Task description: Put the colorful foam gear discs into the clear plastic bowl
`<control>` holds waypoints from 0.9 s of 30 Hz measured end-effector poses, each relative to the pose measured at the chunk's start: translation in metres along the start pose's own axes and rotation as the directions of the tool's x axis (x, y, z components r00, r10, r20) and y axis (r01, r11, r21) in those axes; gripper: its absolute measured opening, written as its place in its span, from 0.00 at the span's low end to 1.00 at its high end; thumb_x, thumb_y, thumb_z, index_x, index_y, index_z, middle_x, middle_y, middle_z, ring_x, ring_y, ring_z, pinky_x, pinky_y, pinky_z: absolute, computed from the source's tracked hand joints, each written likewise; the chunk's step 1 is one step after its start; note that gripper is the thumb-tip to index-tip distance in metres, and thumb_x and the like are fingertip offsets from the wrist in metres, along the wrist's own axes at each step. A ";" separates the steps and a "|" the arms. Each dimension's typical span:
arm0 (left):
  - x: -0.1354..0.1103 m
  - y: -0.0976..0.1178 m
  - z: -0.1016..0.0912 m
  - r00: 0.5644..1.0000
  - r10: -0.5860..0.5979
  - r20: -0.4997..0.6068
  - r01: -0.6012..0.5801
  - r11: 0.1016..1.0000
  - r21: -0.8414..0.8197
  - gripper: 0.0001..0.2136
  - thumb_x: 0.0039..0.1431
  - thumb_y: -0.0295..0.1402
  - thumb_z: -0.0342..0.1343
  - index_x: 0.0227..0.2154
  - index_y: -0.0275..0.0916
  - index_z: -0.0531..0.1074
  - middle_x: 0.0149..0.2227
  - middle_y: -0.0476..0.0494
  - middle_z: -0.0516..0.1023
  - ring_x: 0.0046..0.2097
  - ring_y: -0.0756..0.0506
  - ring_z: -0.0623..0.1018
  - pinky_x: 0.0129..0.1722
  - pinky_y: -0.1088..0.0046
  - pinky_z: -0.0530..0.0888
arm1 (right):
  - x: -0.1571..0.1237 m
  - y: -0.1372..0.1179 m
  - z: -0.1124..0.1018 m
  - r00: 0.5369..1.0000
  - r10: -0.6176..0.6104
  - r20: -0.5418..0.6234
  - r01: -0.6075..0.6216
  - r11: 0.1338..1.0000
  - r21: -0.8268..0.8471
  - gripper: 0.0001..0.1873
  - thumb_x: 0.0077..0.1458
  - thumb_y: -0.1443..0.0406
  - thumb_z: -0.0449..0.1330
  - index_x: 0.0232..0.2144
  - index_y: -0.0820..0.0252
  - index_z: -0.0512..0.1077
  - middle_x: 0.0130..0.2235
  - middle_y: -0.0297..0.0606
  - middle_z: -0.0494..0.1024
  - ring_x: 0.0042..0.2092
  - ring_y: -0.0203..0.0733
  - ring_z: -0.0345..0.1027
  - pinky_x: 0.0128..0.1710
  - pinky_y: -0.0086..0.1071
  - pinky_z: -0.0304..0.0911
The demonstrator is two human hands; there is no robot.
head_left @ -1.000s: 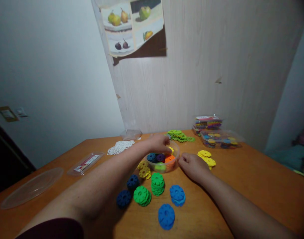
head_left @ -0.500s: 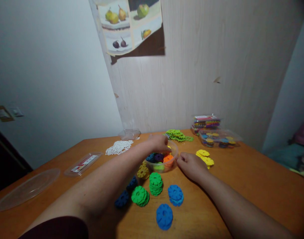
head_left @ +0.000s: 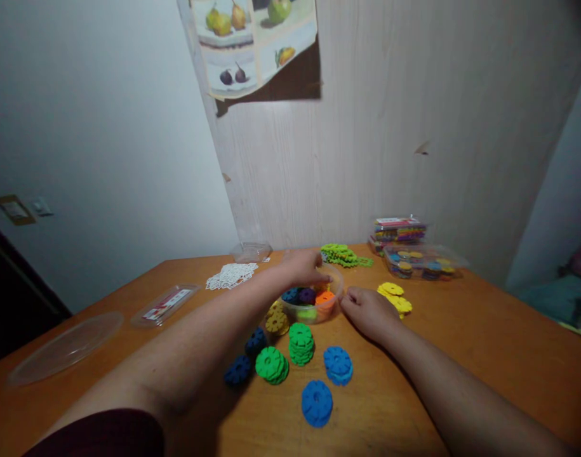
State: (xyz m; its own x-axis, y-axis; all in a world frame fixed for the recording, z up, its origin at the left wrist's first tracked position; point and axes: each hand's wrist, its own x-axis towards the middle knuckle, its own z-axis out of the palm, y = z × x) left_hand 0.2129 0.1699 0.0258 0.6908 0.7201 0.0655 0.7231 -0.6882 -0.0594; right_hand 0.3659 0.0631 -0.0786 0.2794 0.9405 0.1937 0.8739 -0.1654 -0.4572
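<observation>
My left hand (head_left: 305, 268) reaches over the clear plastic bowl (head_left: 338, 297), its thumb stretched out and apart from the other fingers, which are partly hidden. Inside the bowl lie notched plastic discs: an orange disc (head_left: 325, 299), a purple disc (head_left: 307, 295) and others. My right hand (head_left: 370, 313) is closed, its knuckles against the bowl's right side; what its fingers hold, if anything, is hidden. In front of the bowl stand stacks of green discs (head_left: 301, 343), blue discs (head_left: 317, 402), dark blue discs (head_left: 238, 369) and mustard discs (head_left: 277, 321). Yellow discs (head_left: 394, 298) lie beyond my right hand.
On the wooden table (head_left: 380, 400), white lattice pieces (head_left: 232, 276) and light green pieces (head_left: 342, 255) lie toward the wall. Clear lids (head_left: 68, 348) sit at the left. At the back right are a box of discs (head_left: 421, 261) and stacked packs (head_left: 399, 233).
My left hand has lifted slightly within the bowl and its thumb has straightened. My right hand stays by the bowl. The whole view has shifted a little as my head moved.
</observation>
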 end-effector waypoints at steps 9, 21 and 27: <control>-0.064 -0.013 -0.026 0.992 0.069 -0.110 -0.092 0.973 -0.212 0.14 0.60 0.42 0.54 0.40 0.38 0.76 0.38 0.43 0.81 0.36 0.46 0.75 0.34 0.71 0.67 | 0.000 -0.001 0.000 1.000 -0.017 0.018 0.018 1.000 -0.024 0.15 0.60 0.56 0.52 0.25 0.55 0.70 0.30 0.36 0.78 0.31 0.39 0.65 0.27 0.32 0.42; -0.141 -0.017 -0.029 0.989 0.145 -0.036 -0.150 0.963 -0.224 0.12 0.59 0.41 0.58 0.40 0.41 0.79 0.37 0.44 0.80 0.38 0.45 0.75 0.36 0.70 0.68 | -0.002 -0.003 -0.002 0.998 -0.031 0.053 0.034 0.998 -0.053 0.13 0.58 0.58 0.52 0.26 0.55 0.72 0.31 0.37 0.80 0.33 0.42 0.68 0.27 0.32 0.43; -0.151 -0.003 -0.025 0.972 0.232 -0.028 -0.233 0.959 -0.161 0.12 0.59 0.40 0.59 0.42 0.42 0.79 0.40 0.42 0.80 0.42 0.42 0.77 0.40 0.68 0.70 | -0.001 -0.001 -0.001 0.998 -0.040 0.054 0.043 0.997 -0.061 0.14 0.58 0.57 0.52 0.26 0.55 0.71 0.31 0.37 0.80 0.34 0.42 0.68 0.27 0.32 0.44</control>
State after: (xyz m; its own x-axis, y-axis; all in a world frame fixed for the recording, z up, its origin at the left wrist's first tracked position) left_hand 0.1059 0.0610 0.0410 0.8391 0.5384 0.0776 0.5322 -0.8420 0.0883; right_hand 0.3655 0.0615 -0.0775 0.2223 0.9610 0.1644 0.9077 -0.1425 -0.3947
